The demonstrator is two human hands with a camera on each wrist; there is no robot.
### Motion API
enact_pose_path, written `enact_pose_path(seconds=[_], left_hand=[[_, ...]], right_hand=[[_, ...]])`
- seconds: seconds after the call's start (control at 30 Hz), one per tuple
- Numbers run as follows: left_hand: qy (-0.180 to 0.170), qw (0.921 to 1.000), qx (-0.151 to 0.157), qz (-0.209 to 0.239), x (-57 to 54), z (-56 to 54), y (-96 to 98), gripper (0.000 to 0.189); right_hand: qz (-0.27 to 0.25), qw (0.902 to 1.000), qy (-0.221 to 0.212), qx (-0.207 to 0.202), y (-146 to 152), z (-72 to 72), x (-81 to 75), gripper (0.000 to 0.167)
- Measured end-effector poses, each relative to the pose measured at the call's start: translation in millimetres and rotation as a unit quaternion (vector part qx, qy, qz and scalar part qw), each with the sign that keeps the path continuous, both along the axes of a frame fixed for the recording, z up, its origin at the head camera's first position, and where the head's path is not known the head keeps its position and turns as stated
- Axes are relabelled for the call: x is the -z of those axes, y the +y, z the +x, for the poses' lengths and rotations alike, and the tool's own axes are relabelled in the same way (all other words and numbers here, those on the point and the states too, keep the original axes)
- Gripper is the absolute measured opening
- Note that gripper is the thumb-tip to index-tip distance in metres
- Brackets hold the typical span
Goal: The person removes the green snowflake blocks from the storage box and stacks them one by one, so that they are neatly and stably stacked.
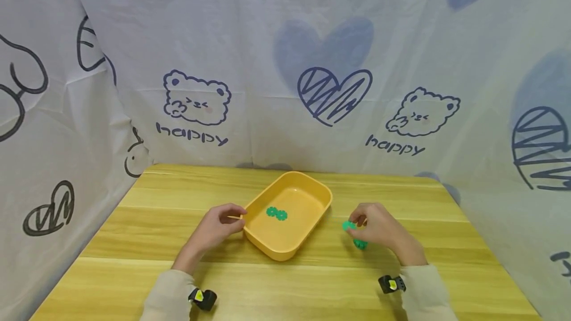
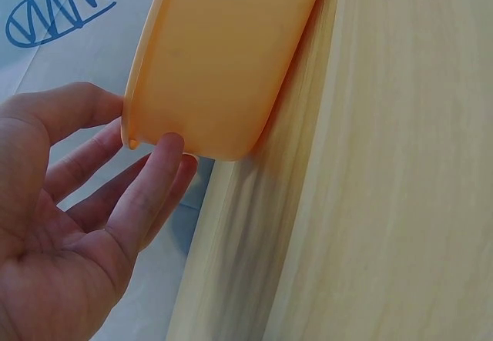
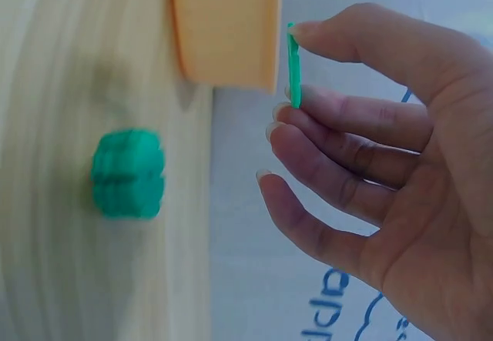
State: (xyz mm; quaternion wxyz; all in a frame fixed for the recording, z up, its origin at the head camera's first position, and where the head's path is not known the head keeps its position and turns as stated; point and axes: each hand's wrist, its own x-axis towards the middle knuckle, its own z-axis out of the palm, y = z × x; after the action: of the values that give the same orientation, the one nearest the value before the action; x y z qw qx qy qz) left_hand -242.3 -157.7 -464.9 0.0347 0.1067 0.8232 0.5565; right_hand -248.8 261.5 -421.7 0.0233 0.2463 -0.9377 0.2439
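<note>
A yellow-orange plastic tray (image 1: 308, 186) stands on the wooden table. Thumb and fingers of my left hand (image 1: 219, 224) hold its left rim; in the left wrist view, this hand's fingertips (image 2: 171, 142) meet the tray's outer wall (image 2: 219, 64). Inside the tray lie two green flower-shaped plastic discs (image 1: 281, 215), side by side and touching. To the right of the tray, my right hand (image 1: 379, 227) pinches a thin green disc (image 3: 294, 68) edge-on between thumb and fingers. Under that hand, a short stack of green discs (image 3: 129, 174) sits on the table, partly hidden in the head view.
The light wooden table (image 1: 169, 197) reaches back to a white cloth (image 1: 263, 128) printed with hearts, bears and writing. More of this cloth hangs at the left and right sides. Each wrist wears a dark strapped device (image 1: 391, 284).
</note>
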Motion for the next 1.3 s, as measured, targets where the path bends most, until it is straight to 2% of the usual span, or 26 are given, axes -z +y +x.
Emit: enact_pose_path(seconds=[0.3,0.53,1.3], left_hand=[[0.003,0.9999,0.006,0.007,-1.3,1.1,0.3,0.028],[0.003,1.0000,0.007,0.006,-3.3,3.6,0.0,0.029],[0.009,0.9999,0.010,-0.002,-2.3,1.9,-1.4,0.028]], right_hand=[[-0.004,0.9998,-0.021,0.005,23.4,1.7,13.2,0.020],[-0.002,0.9998,-0.019,0.007,32.9,0.5,21.8,0.019],[0.020,0.9989,-0.036,0.023,34.9,0.2,34.3,0.020]])
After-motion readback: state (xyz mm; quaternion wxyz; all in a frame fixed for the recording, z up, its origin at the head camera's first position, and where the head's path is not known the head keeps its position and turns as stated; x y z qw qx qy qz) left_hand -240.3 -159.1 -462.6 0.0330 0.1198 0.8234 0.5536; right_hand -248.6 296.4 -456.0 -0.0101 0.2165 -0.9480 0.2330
